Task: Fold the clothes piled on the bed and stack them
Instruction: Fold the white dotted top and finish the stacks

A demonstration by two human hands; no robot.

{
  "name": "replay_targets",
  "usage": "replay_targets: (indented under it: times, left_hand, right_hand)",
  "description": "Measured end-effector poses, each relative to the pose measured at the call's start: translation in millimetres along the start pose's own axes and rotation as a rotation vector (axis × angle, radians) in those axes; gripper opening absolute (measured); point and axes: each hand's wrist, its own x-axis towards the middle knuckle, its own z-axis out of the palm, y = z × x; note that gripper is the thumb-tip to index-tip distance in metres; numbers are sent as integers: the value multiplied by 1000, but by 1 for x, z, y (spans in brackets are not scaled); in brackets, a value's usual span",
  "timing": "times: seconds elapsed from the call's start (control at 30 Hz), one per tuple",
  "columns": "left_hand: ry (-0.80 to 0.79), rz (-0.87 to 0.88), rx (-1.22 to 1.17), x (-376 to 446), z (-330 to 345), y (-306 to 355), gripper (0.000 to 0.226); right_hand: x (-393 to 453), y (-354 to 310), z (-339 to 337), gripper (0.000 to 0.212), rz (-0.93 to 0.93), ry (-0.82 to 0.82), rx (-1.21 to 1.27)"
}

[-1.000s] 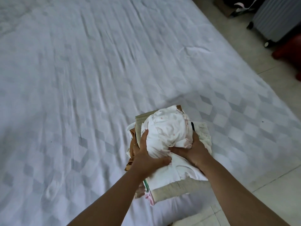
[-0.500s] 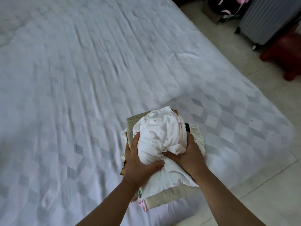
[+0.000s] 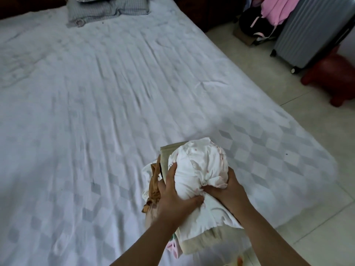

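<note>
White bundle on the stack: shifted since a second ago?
No. The white bundle sits on the same spot of the stack, both hands still gripping it: left hand, right hand. Only the camera tilted up.

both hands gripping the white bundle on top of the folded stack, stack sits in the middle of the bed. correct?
Not the middle. In the head view the stack sits at the bed's near edge by the floor. The rest holds: left hand and right hand both grip the white bundle on top.
</note>
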Motion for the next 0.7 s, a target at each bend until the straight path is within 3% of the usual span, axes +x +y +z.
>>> replay_targets:
  times: [0.17, 0.33, 0.43, 0.57, 0.7]
  left_hand:
    - [30, -30, -49, 6, 25, 22, 109]
    - [53, -101, 26, 22, 28, 28, 111]
    - [72, -174, 93, 27, 18, 19, 117]
    - [69, -221, 123, 32, 13, -6, 122]
    - [45, -231, 35, 32, 9, -11, 128]
  right_hand:
    - [21, 1, -26, 118, -81, 0, -26]
    - [35, 2, -37, 89, -153, -105, 119]
    - [37, 3, -22, 97, -164, -168, 110]
    - [47, 11, -3, 135, -134, -216, 11]
    - [55, 21, 2, 134, -93, -277, -2]
